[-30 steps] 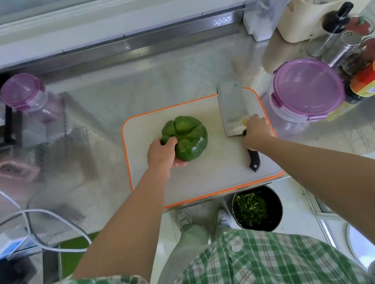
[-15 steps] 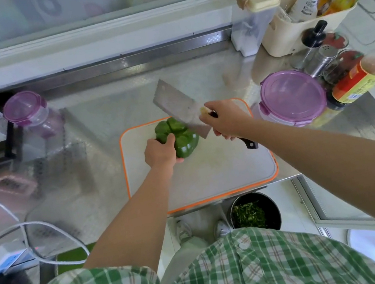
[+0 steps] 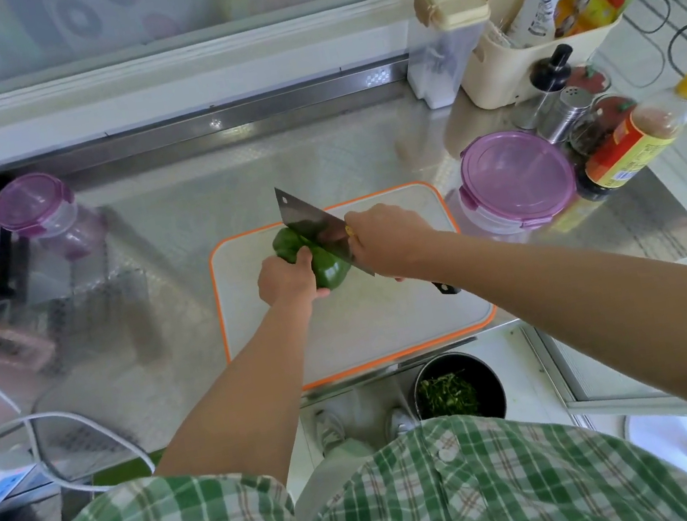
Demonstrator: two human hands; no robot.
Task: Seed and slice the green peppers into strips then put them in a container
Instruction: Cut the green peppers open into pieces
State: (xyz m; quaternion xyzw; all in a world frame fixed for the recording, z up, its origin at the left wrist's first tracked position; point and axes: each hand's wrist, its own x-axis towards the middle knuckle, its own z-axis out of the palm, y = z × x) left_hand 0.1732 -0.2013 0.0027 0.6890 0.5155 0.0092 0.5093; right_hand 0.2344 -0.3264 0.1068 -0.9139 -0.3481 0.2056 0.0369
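Gripping the green pepper (image 3: 326, 265) from its near-left side, the left hand (image 3: 288, 279) steadies it by the cutting board's (image 3: 361, 321) far-left corner while the right hand (image 3: 388, 240) clasps the cleaver (image 3: 310, 225), blade angled across the pepper's top.

Green pepper (image 3: 326, 265): whole, glossy, dark, lobed. Sits on the white, orange-rimmed cutting board (image 3: 388, 321), toward the board's 10 o'clock corner. Left hand (image 3: 287, 276) grips its 8 o'clock side.

Cleaver (image 3: 308, 223): broad steel blade lying across the pepper's top, running 11 to 5 o'clock; depth of cut unclear. Right hand (image 3: 388, 239) grips the handle.

Container (image 3: 514, 177): round, clear, purple lid on, standing on the tabletop at the board's 2 o'clock.
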